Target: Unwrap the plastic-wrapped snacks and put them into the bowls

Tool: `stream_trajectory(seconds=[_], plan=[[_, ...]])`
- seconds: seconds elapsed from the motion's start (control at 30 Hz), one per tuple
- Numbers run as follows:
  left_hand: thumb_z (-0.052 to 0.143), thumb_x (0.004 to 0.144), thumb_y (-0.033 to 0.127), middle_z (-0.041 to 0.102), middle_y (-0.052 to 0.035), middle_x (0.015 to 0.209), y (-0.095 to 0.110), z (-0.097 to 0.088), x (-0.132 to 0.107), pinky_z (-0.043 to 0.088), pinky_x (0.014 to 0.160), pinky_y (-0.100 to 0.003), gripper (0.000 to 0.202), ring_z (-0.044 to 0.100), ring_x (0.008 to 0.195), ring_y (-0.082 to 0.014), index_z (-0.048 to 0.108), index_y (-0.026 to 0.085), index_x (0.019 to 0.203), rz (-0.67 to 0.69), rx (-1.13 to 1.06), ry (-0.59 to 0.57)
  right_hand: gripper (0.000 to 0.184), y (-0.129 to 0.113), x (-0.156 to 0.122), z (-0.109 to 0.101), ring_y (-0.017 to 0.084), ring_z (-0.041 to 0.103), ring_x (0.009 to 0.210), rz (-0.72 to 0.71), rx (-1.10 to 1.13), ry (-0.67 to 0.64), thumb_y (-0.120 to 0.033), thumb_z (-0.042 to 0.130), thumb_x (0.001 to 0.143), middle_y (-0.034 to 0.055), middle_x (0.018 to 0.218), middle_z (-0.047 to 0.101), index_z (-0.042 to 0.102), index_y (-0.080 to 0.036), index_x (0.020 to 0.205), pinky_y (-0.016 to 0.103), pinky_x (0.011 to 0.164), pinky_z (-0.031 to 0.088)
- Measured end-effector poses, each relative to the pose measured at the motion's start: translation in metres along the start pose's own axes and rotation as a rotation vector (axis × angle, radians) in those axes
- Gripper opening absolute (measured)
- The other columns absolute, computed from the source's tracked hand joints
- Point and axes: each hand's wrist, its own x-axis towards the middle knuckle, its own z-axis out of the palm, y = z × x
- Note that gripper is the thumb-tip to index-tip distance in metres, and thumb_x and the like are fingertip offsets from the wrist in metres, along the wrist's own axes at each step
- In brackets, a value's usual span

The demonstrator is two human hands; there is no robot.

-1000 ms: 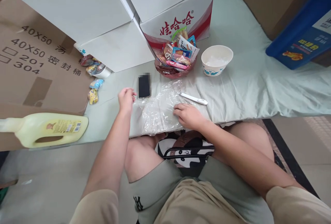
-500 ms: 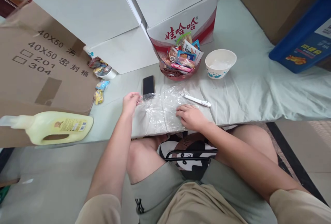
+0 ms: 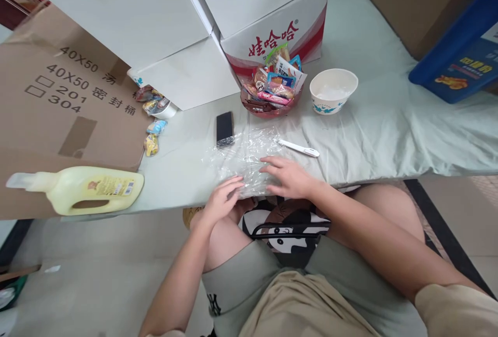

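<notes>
A crinkled sheet of clear plastic film (image 3: 252, 158) lies spread on the cloth-covered table before me. My left hand (image 3: 223, 198) is at the film's near left edge, palm down, with fingers extended and nothing gripped. At its right side, my right hand (image 3: 290, 176) has its fingers spread, the tips over the film. Whether either hand presses on the film I cannot tell. Just beyond the right hand is a white utility knife (image 3: 299, 148). A black phone (image 3: 224, 128) rests at the film's far left corner.
Behind the film stand a bowl of packaged snacks (image 3: 272, 93) and a white paper bowl (image 3: 333, 90). White cartons (image 3: 194, 75) rise at the back. A yellow detergent bottle (image 3: 97, 190) lies on the left by a brown carton (image 3: 73, 98). A blue container (image 3: 455, 52) is at right.
My left hand has let go of the film's left edge and come right and nearer to me. My right hand's fingers have spread wider. The film lies flatter, off the phone.
</notes>
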Motion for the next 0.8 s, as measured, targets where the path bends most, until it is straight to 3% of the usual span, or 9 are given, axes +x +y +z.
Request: stream_trajectory(seconds=[0.07, 0.13, 0.23, 0.37, 0.43, 0.53, 0.63, 0.7, 0.8], plan=[[0.054, 0.089, 0.038, 0.071, -0.0121, 0.128, -0.007, -0.01, 0.002, 0.045, 0.112, -0.048, 0.029, 0.063, 0.125, -0.0277, 0.075, 0.021, 0.098, -0.092, -0.15, 0.111, 0.067, -0.004, -0.004, 0.001, 0.037, 0.036, 0.146, -0.079, 0.001, -0.054, -0.046, 0.072, 0.081, 0.0154, 0.157, 0.043, 0.056, -0.016, 0.139, 0.057, 0.118, 0.03], [0.057, 0.086, 0.045, 0.073, -0.0134, 0.124, -0.009, -0.02, 0.005, 0.05, 0.106, -0.046, 0.031, 0.066, 0.12, -0.0282, 0.074, 0.02, 0.093, -0.199, -0.294, 0.218, 0.052, -0.007, -0.006, 0.002, 0.037, 0.033, 0.148, -0.082, -0.022, -0.073, -0.036, 0.072, 0.081, 0.0125, 0.155, 0.047, 0.063, -0.018, 0.129, 0.057, 0.12, 0.026], [0.066, 0.079, 0.05, 0.074, -0.0129, 0.121, -0.01, -0.033, 0.007, 0.054, 0.097, -0.04, 0.035, 0.067, 0.117, -0.0276, 0.072, 0.02, 0.096, -0.275, -0.428, 0.303, 0.017, -0.008, -0.006, -0.001, 0.031, 0.05, 0.135, -0.042, 0.012, 0.019, -0.02, 0.057, 0.088, 0.0105, 0.132, 0.066, 0.07, -0.018, 0.098, 0.052, 0.116, 0.032], [0.079, 0.064, 0.053, 0.078, -0.0094, 0.096, -0.01, -0.037, 0.003, 0.054, 0.09, -0.038, 0.04, 0.071, 0.096, -0.0254, 0.071, 0.02, 0.085, -0.289, -0.38, 0.274, 0.021, -0.003, -0.005, -0.013, 0.023, 0.066, 0.097, 0.075, 0.171, 0.18, -0.024, 0.048, 0.091, 0.0087, 0.099, 0.072, 0.066, -0.018, 0.101, 0.042, 0.096, 0.048], [0.078, 0.065, 0.057, 0.076, -0.0076, 0.084, -0.009, -0.034, 0.001, 0.055, 0.084, -0.037, 0.041, 0.071, 0.086, -0.0239, 0.069, 0.02, 0.079, -0.315, -0.387, 0.262, 0.032, -0.002, -0.008, -0.015, 0.025, 0.063, 0.109, 0.023, 0.157, 0.135, -0.034, 0.057, 0.089, 0.0103, 0.115, 0.07, 0.064, -0.018, 0.116, 0.044, 0.102, 0.045], [0.075, 0.069, 0.06, 0.076, -0.007, 0.082, -0.006, -0.028, 0.002, 0.055, 0.079, -0.034, 0.041, 0.071, 0.083, -0.0225, 0.067, 0.02, 0.08, -0.325, -0.433, 0.267, 0.066, -0.004, -0.011, -0.008, 0.036, 0.041, 0.14, -0.064, -0.003, -0.049, -0.037, 0.078, 0.075, 0.0108, 0.149, 0.053, 0.057, -0.024, 0.137, 0.058, 0.117, 0.028], [0.074, 0.069, 0.057, 0.077, -0.0078, 0.085, -0.003, -0.025, 0.007, 0.055, 0.081, -0.034, 0.04, 0.071, 0.084, -0.0224, 0.067, 0.02, 0.081, -0.324, -0.433, 0.275, 0.044, -0.008, -0.011, 0.002, 0.035, 0.035, 0.146, -0.059, -0.096, -0.095, -0.026, 0.073, 0.081, 0.0069, 0.151, 0.051, 0.067, -0.027, 0.125, 0.06, 0.119, 0.021], [0.073, 0.071, 0.054, 0.078, -0.0093, 0.093, -0.001, -0.024, 0.011, 0.054, 0.086, -0.036, 0.037, 0.071, 0.092, -0.0238, 0.067, 0.02, 0.083, -0.31, -0.433, 0.268, 0.019, -0.008, -0.009, 0.003, 0.032, 0.043, 0.141, -0.081, -0.046, 0.001, -0.028, 0.062, 0.09, 0.0069, 0.14, 0.061, 0.073, -0.023, 0.105, 0.056, 0.118, 0.027], [0.074, 0.07, 0.047, 0.077, -0.0108, 0.106, 0.0, -0.024, 0.017, 0.051, 0.1, -0.039, 0.033, 0.069, 0.109, -0.0262, 0.068, 0.02, 0.088, -0.256, -0.426, 0.238, 0.026, -0.004, -0.006, -0.006, 0.027, 0.061, 0.12, 0.002, 0.141, 0.239, -0.033, 0.05, 0.096, 0.0101, 0.116, 0.072, 0.072, -0.02, 0.091, 0.047, 0.107, 0.043]])
